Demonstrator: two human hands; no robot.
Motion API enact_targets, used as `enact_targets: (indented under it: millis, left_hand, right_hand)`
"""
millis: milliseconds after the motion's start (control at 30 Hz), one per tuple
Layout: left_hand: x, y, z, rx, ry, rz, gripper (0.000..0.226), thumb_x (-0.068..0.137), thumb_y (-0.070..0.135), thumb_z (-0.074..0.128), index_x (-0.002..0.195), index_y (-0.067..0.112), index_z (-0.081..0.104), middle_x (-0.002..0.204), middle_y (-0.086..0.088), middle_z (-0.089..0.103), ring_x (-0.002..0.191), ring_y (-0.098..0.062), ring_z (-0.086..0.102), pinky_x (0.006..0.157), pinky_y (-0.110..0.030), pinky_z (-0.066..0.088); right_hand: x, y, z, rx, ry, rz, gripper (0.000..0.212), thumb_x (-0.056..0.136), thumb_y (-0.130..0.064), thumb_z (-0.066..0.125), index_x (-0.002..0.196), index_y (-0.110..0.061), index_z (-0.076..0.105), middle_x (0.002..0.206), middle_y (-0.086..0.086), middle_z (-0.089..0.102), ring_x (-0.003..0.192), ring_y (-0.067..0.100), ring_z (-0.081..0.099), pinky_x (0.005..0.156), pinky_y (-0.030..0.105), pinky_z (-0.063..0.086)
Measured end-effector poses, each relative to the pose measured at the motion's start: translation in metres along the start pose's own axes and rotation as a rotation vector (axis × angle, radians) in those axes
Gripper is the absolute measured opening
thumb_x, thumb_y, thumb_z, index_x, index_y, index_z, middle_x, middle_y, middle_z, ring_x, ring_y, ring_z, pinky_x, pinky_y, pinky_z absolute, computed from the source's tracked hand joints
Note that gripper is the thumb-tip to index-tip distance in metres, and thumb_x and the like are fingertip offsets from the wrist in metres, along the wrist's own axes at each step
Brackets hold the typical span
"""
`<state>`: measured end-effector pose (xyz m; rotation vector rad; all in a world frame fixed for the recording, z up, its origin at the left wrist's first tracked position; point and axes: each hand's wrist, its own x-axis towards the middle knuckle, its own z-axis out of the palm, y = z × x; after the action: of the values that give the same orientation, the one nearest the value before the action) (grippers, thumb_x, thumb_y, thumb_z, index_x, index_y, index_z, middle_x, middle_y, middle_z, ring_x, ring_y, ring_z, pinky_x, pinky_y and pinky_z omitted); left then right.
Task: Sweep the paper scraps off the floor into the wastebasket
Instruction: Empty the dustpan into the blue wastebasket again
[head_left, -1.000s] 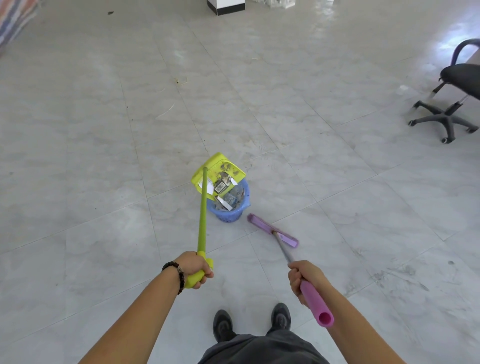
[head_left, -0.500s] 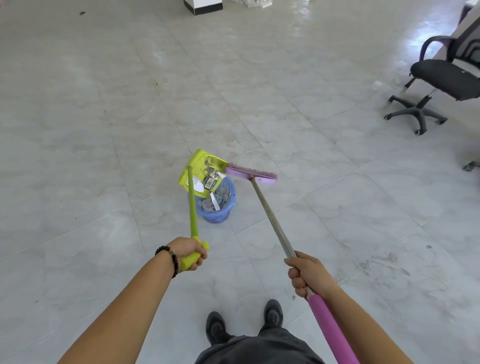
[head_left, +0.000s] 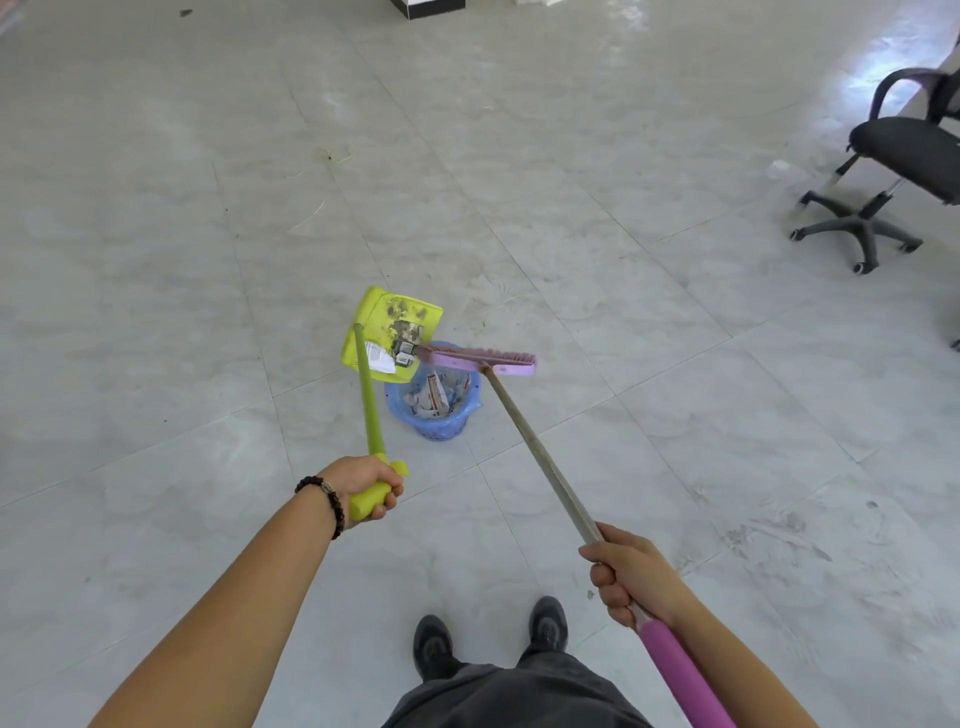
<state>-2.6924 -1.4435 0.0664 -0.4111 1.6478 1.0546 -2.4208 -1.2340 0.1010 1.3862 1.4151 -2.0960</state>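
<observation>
Scraps (head_left: 383, 357) in dustpan (head_left: 402, 314) over wastebasket (head_left: 441, 423), well apart from fingers (head_left: 388, 498) gripping dustpan, broom (head_left: 540, 457) handles.

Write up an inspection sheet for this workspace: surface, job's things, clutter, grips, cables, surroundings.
Surface: pale tiled floor, with grey scuff marks at the right.
Job's things: yellow-green dustpan tilted above the blue wastebasket. A few paper scraps remain in the pan, and more lie in the basket. The pink broom head is over the basket, with one end at the pan's mouth.
Clutter: straw bits on the far floor.
Grips: left grip holds the dustpan's handle. Right grip holds the broom's shaft.
Cables: nothing seen.
Surroundings: office chair at the right, black-and-white box at the top edge.
</observation>
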Motion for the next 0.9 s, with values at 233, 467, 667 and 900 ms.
enact_targets:
  millis: [233, 467, 667, 900]
  left_hand:
    - [-0.001, -0.001, 0.015, 0.058, -0.033, 0.000, 0.014, 0.093, -0.004, 0.049, 0.093, 0.010, 0.053, 0.067, -0.008, 0.051, 0.035, -0.012, 0.050, 0.031, -0.013, 0.034]
    - [-0.010, 0.005, 0.026, 0.035, -0.063, 0.028, 0.015, 0.094, -0.003, 0.047, 0.097, 0.010, 0.055, 0.068, -0.007, 0.051, 0.035, -0.011, 0.050, 0.030, -0.013, 0.034]
    - [-0.016, 0.001, 0.013, 0.066, -0.023, 0.026, 0.013, 0.094, -0.003, 0.049, 0.090, 0.008, 0.054, 0.066, -0.008, 0.051, 0.036, -0.011, 0.050, 0.031, -0.013, 0.034]
    - [-0.014, -0.005, 0.006, 0.127, 0.022, 0.012, 0.015, 0.094, -0.004, 0.047, 0.092, 0.009, 0.055, 0.067, -0.008, 0.051, 0.038, -0.013, 0.048, 0.035, -0.012, 0.034]
  right_hand:
    - [-0.007, -0.017, 0.000, -0.051, -0.038, -0.063, 0.016, 0.094, -0.003, 0.051, 0.109, -0.002, 0.055, 0.055, -0.001, 0.037, 0.039, 0.011, 0.028, 0.033, 0.017, 0.028]
    - [0.002, -0.016, 0.016, -0.074, -0.048, -0.035, 0.015, 0.092, -0.002, 0.049, 0.100, -0.009, 0.057, 0.052, -0.001, 0.038, 0.037, 0.011, 0.028, 0.033, 0.016, 0.027]
    - [0.000, -0.007, 0.012, -0.241, -0.012, -0.061, 0.028, 0.088, 0.000, 0.050, 0.112, -0.007, 0.061, 0.054, 0.001, 0.046, 0.040, 0.012, 0.036, 0.036, 0.020, 0.034]
    - [-0.018, 0.000, -0.001, -0.131, -0.066, -0.110, 0.038, 0.089, 0.004, 0.050, 0.112, -0.023, 0.063, 0.056, 0.004, 0.044, 0.038, 0.014, 0.034, 0.033, 0.019, 0.034]
